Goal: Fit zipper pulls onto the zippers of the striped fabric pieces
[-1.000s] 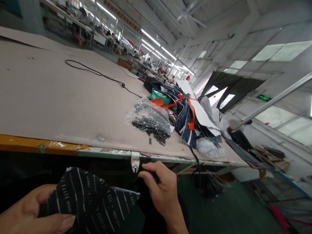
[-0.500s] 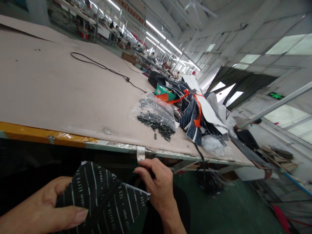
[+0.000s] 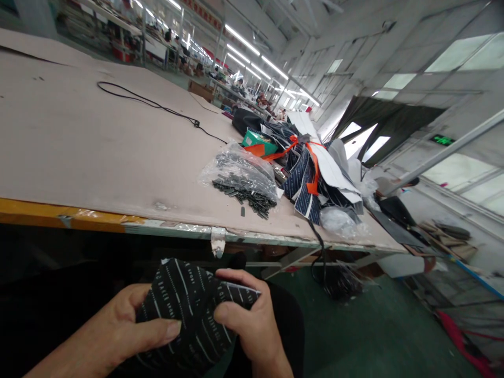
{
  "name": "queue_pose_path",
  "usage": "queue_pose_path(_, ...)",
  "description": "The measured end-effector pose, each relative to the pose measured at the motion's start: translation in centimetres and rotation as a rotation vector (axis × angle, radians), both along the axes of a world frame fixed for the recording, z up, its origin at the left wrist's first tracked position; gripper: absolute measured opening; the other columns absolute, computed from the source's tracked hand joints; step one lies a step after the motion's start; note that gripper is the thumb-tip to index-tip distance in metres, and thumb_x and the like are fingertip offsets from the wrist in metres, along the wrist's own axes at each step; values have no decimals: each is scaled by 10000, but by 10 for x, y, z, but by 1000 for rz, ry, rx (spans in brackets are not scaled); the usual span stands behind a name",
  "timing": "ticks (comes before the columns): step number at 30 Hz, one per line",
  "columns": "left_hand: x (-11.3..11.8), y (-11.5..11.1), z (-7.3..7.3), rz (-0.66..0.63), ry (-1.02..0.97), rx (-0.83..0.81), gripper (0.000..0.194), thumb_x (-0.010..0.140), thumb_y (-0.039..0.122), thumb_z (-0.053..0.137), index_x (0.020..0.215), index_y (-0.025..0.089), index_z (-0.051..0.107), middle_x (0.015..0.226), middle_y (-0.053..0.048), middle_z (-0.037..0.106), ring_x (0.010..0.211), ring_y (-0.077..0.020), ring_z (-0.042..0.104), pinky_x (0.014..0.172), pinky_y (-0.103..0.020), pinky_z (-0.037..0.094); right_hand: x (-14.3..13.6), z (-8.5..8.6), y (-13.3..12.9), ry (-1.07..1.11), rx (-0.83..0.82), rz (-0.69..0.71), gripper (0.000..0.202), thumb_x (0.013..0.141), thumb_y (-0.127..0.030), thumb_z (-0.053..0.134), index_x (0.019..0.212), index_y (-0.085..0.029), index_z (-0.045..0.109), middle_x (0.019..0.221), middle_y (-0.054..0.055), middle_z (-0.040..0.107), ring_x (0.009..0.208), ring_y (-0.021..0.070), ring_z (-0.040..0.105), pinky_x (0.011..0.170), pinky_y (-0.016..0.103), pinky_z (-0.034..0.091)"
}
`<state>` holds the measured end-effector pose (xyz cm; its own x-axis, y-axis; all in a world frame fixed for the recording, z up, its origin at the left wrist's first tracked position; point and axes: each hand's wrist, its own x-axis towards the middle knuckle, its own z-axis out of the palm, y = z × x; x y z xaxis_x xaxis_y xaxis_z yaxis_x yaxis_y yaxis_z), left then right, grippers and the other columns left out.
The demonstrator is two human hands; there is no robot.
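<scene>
A black printed fabric piece point(image 3: 192, 310) with white lettering and stripes is held in front of me, below the table's edge. My left hand point(image 3: 129, 325) grips its left side, thumb on top and the other fingers mostly hidden behind. At its right side my right hand point(image 3: 252, 315) pinches the fabric between thumb and index finger. Beyond my hands, a clear plastic bag point(image 3: 244, 165) lies on the table with many small dark pieces point(image 3: 252, 197) spilling from its near side. A piece of tape point(image 3: 218, 241) hangs from the table edge.
The large table point(image 3: 79, 142) bears a looped black cord point(image 3: 153, 103). On its right are a green box point(image 3: 258, 140), orange strips and a heap of printed fabric point(image 3: 301, 184). A dark bundle point(image 3: 340, 281) sits below the table at the right. Workers are far behind.
My right hand has moved from near the hanging tape down onto the fabric and has taken hold of it. The fabric and my left hand have shifted right.
</scene>
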<state>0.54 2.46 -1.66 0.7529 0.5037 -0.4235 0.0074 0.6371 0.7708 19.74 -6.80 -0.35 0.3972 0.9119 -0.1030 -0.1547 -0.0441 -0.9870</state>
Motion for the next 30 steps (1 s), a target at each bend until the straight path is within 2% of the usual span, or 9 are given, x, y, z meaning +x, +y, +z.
queue_pose_path(5,15,-2,-8,10,88,250,364,669,490,888,962,285,822,824,0,807,810,-260,731,743,-307,595,-10,-2,-5,-41,28,-67,177,679,-297,857,836,-216,848,760,32,769,653,176,675,613,260,554)
queue_pose_path(9,29,-2,4,107,171,369,291,690,510,863,806,248,816,766,2,765,745,-195,674,672,-219,522,-6,-10,-9,-241,133,-59,178,741,-180,807,894,-260,848,772,9,749,687,155,677,633,236,539)
queue_pose_path(11,34,-3,8,128,161,319,303,677,511,869,695,218,794,682,7,720,679,-163,629,630,-204,491,-5,-12,-12,-336,233,-50,199,781,-131,778,902,-275,843,750,-1,722,676,139,658,618,226,518)
queue_pose_path(15,39,-5,7,163,115,36,378,585,508,926,589,188,725,592,19,670,576,-132,582,554,-202,468,-6,-8,-18,-535,429,55,269,856,-77,704,983,-275,834,773,20,706,679,142,635,633,258,511)
queue_pose_path(18,39,-4,6,169,121,-45,339,593,486,930,685,196,782,679,-22,757,662,-189,678,638,-256,540,-10,-6,-16,-617,465,-7,322,868,-51,667,1039,-277,821,786,25,703,684,144,635,621,258,508)
queue_pose_path(21,38,-2,10,192,146,32,359,582,461,920,811,200,826,771,-68,808,819,-297,740,777,-373,595,-10,-7,-8,-465,352,-152,291,828,-67,726,1001,-281,820,780,-1,711,683,133,650,613,229,515)
queue_pose_path(24,38,0,17,217,166,49,377,561,482,900,792,194,824,711,-74,795,793,-332,744,764,-427,609,-7,-10,-2,-265,215,-90,167,748,-170,858,895,-242,827,760,-3,721,656,137,656,595,225,518)
queue_pose_path(28,38,0,20,231,125,23,392,589,523,872,780,185,816,670,-70,777,744,-313,740,733,-413,613,-5,-14,-1,-261,355,43,39,788,-235,863,786,-228,825,752,35,755,710,171,668,674,275,533)
queue_pose_path(30,38,1,19,230,102,11,392,604,533,864,767,180,809,659,-67,768,722,-301,734,717,-401,611,-7,-14,-1,-84,386,54,42,801,-233,854,832,-241,827,795,41,784,762,190,698,739,303,550)
